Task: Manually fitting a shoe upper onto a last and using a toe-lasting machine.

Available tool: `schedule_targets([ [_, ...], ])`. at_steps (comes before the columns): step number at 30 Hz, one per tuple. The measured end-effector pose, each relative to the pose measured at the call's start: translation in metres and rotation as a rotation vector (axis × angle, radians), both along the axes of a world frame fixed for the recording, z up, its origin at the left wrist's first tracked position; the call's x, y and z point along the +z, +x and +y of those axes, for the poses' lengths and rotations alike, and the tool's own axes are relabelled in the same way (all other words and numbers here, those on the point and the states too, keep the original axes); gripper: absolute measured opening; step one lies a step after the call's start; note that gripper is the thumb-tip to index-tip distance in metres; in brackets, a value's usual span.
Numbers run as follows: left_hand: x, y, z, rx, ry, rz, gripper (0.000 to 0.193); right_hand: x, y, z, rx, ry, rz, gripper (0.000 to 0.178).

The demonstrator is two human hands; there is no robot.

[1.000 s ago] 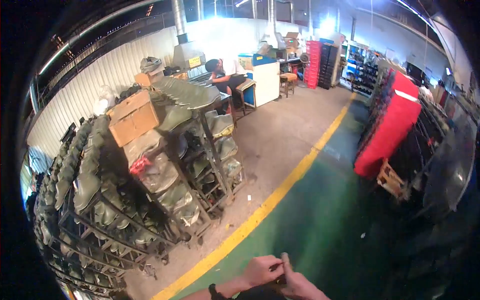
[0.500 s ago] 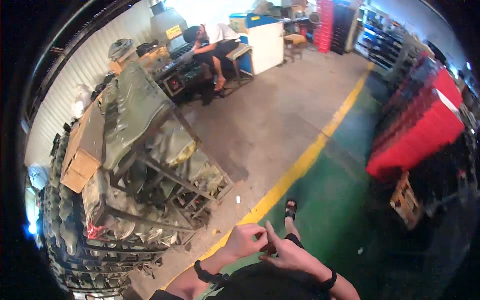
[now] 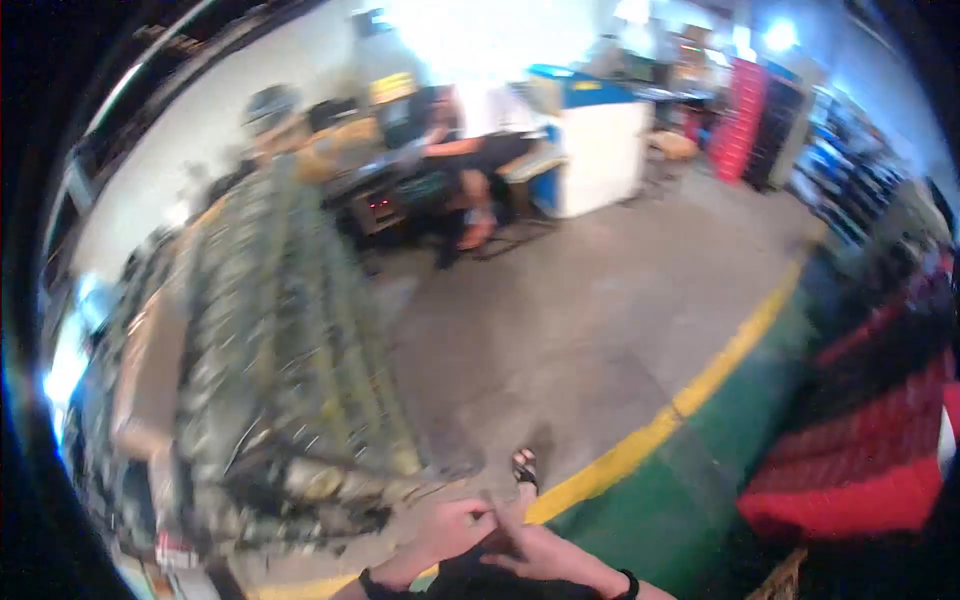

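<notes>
My two hands meet low in the middle of the view, in front of my dark clothing. My left hand (image 3: pixel 452 530) is curled, its thumb and forefinger drawn together in a pinch. Whatever may be between them is too small and blurred to make out. Against its fingertips rests my right hand (image 3: pixel 540 548), with forefinger and thumb stretched apart and nothing visible in it. Each wrist has a dark band. My sandalled foot (image 3: pixel 525 468) is on the floor just beyond the hands.
To the left, a rack (image 3: pixel 290 330) carries greenish sheeting, with a cardboard box (image 3: pixel 150 370) beside it. A seated person (image 3: pixel 485 130) bends over a bench near a white-and-blue cabinet (image 3: pixel 600 150). Red stacked crates (image 3: pixel 850 470) stand right, past a yellow floor line (image 3: pixel 640 440).
The view has swung and I have stepped forward, a foot now on the grey floor past the yellow line. The rack and seated person appear closer. My hands stay together, lower in view.
</notes>
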State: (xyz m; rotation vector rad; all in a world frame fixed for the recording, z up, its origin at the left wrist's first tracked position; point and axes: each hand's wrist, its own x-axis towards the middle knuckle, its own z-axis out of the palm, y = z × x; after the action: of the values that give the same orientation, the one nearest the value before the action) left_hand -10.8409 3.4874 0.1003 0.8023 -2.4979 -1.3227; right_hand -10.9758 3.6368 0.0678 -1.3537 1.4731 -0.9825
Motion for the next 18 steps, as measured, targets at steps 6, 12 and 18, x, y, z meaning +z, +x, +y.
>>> schedule_targets([
  [6,-0.063,-0.136,-0.135,-0.010,0.015,0.126,0.017,-0.064,-0.143,-0.137,-0.061,-0.151,0.018,0.098],
  [12,-0.030,-0.318,-0.258,-0.208,-0.012,0.332,0.018,-0.027,-0.294,-0.240,-0.199,-0.186,0.078,0.095],
  [18,-0.026,-0.406,-0.374,-0.197,-0.067,0.310,0.016,0.021,-0.397,-0.348,-0.067,-0.289,0.098,0.101],
])
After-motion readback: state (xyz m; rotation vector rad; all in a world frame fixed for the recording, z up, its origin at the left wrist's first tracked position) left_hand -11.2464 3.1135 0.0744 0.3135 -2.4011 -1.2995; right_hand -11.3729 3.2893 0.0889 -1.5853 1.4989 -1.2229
